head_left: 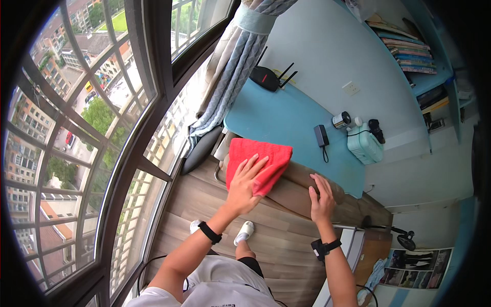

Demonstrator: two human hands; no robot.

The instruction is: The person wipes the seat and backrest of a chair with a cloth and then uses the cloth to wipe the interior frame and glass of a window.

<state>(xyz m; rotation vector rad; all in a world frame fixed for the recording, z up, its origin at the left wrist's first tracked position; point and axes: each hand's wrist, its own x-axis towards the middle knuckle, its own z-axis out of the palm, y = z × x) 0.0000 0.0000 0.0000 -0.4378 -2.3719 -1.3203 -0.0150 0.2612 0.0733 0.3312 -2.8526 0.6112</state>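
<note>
By a barred window (97,148) on the left, daylight falls past a tied curtain (230,82) and a grey pad (203,151) at the floor's edge. To their right, the left hand (247,179) lies open on a red cloth (271,153), fingers spread and pressing no visible fold together. The cloth rests bunched in layers over the near end of a piece of brown padded furniture (296,195), one loose corner hanging down the side. For handling of this kind, a flat palm looks sound: weight shared across all the fingers should hold the layers without dragging them askew, and tucking that loose corner under would likely give a neater edge.

Farther right, the right hand (322,199) is open and empty, fingers slightly curved, near the padding; from here I cannot tell whether its fingertips touch it. Set firmly on the padding, it would probably brace the piece against any push from the left.

Behind, a blue worktop (291,115) carries a black router (264,78), a dark box with a cord (321,135) and a mint-green case (365,144). Short, level strokes would best spare them a knock.
</note>
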